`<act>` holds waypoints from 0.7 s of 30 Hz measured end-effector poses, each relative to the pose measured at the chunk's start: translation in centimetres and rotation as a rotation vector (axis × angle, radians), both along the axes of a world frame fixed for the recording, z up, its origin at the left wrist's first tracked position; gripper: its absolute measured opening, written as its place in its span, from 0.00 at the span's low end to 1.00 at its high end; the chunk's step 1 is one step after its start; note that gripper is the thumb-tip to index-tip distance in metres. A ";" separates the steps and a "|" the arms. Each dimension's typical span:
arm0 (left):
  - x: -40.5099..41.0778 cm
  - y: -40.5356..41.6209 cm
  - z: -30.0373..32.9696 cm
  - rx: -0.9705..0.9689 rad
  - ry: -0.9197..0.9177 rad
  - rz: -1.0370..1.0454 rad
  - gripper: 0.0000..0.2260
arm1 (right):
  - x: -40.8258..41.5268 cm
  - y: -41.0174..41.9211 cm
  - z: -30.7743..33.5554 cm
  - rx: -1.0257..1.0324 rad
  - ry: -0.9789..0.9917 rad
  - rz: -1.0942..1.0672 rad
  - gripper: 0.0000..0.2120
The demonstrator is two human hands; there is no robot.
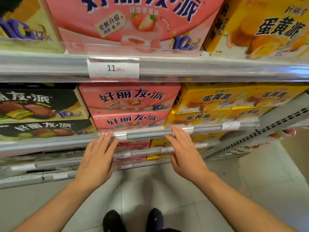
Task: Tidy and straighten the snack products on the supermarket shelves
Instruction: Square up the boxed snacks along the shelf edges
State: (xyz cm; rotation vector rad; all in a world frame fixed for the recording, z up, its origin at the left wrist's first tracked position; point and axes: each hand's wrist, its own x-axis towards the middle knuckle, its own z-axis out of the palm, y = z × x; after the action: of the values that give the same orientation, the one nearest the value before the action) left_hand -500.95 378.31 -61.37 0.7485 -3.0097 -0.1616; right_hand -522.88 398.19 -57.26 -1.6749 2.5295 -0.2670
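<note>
Two pink strawberry pie boxes are stacked on the middle shelf, an upper box point(129, 96) and a lower box point(131, 120). My left hand point(97, 156) reaches toward the shelf rail point(147, 133) below the lower box's left corner, fingers straight and holding nothing. My right hand point(184, 151) reaches toward the rail near the lower box's right corner, fingers straight and spread, also holding nothing. Both sets of fingertips lie at the rail's edge; whether they touch it I cannot tell. A larger pink box point(133, 22) stands on the top shelf.
Dark green-and-black pie boxes point(40, 106) sit left of the pink stack, yellow egg-yolk pie boxes point(217, 101) to its right. A price tag reading 11.50 point(113, 67) hangs on the upper rail. Lower shelves hold more boxes. My shoes point(133, 220) stand on grey floor tiles.
</note>
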 end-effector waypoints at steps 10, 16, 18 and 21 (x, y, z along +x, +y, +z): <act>-1.0 1.6 -2.8 -0.069 -0.158 0.193 0.43 | -2.2 -1.1 -5.3 0.122 -0.155 -0.015 0.40; -2.0 1.6 -4.3 -0.099 0.045 0.229 0.46 | -2.4 -1.2 -7.0 0.082 -0.125 -0.028 0.37; -2.4 1.1 -5.3 -0.106 0.110 0.230 0.47 | -2.4 -1.4 -7.3 0.086 -0.134 -0.062 0.37; -2.6 0.4 -6.6 -0.155 0.178 0.190 0.44 | -2.0 -1.6 -7.4 0.098 -0.134 -0.076 0.37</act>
State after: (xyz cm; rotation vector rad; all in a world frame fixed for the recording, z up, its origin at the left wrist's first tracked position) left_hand -503.59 378.72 -67.99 0.9433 -2.7283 0.0115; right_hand -524.92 396.63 -64.62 -1.4769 2.4683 -0.2486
